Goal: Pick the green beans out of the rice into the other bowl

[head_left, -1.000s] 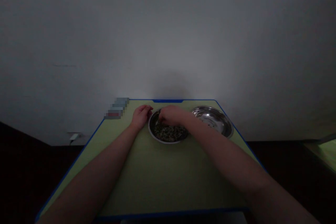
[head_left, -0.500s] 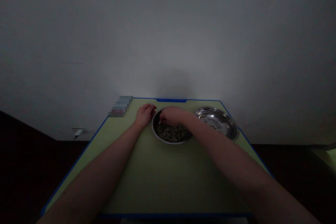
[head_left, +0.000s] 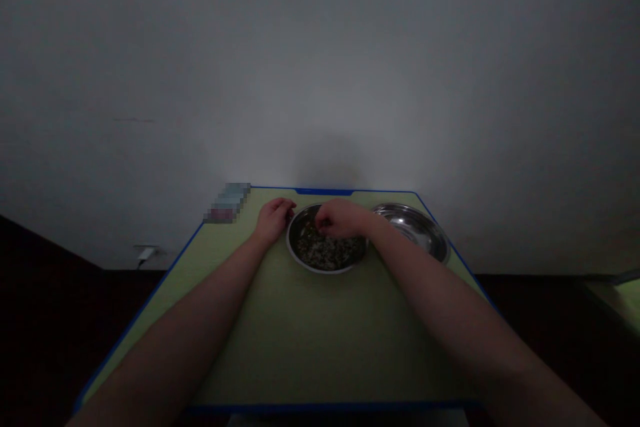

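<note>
A round metal bowl (head_left: 327,271) holds a layer of small mixed dark and pale pieces (head_left: 327,252), which look like seeds or grains too small to name. My right hand (head_left: 343,219) is over the far part of that bowl, its fingers bent down and pinched together. What lies between those fingertips is hidden. At the bowl's left rim, my left hand (head_left: 273,219) rests on the table with its fingers loosely curved and a little apart. It shows nothing in its grasp; whether it touches the rim I cannot tell.
A second shiny metal bowl (head_left: 425,233) stands to the right, partly behind my right forearm. The pale green table (head_left: 300,340) has a blue edge and meets a grey wall. A blurred-out item (head_left: 227,203) lies at the far left corner. A white plug (head_left: 147,253) is in the wall.
My right hand has shifted right and slightly up from the bowl's left side, uncovering more of the bowl's inside there. My left hand keeps its place beside the rim.
</note>
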